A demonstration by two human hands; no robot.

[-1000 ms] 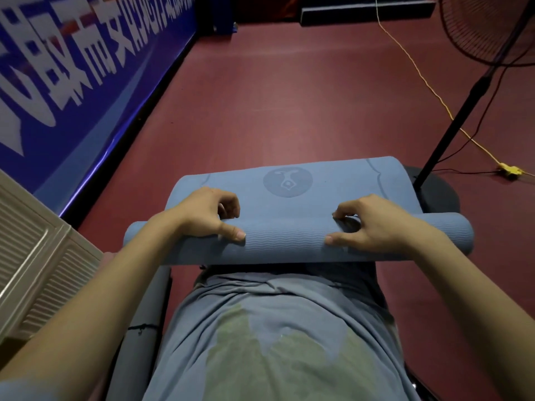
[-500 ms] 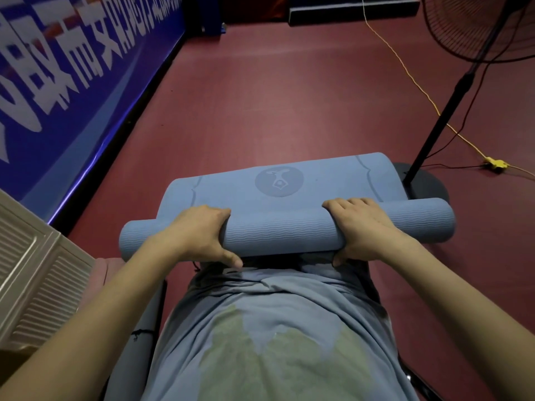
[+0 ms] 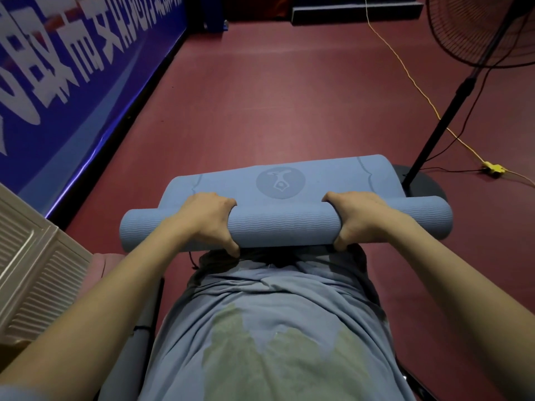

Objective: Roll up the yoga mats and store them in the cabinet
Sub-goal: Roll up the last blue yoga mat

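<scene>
In the middle of the frame, a blue yoga mat (image 3: 285, 227) lay across the red floor (image 3: 278, 105), its near part wound into a thick roll and a short flat stretch with a round logo (image 3: 280, 182) left beyond it. The left hand (image 3: 207, 219) gripped the roll left of centre, fingers curled over the far side and thumb underneath; the right hand (image 3: 360, 217) clasped it the same way right of centre, the two hands well apart. Below them hung the person's grey shirt (image 3: 269, 328). A blue banner (image 3: 72, 68) ran along the upper left, a slatted white panel (image 3: 31, 264) stood at the left edge, and a fan stand (image 3: 443, 120) with a yellow cable (image 3: 411, 79) occupied the upper right.
</scene>
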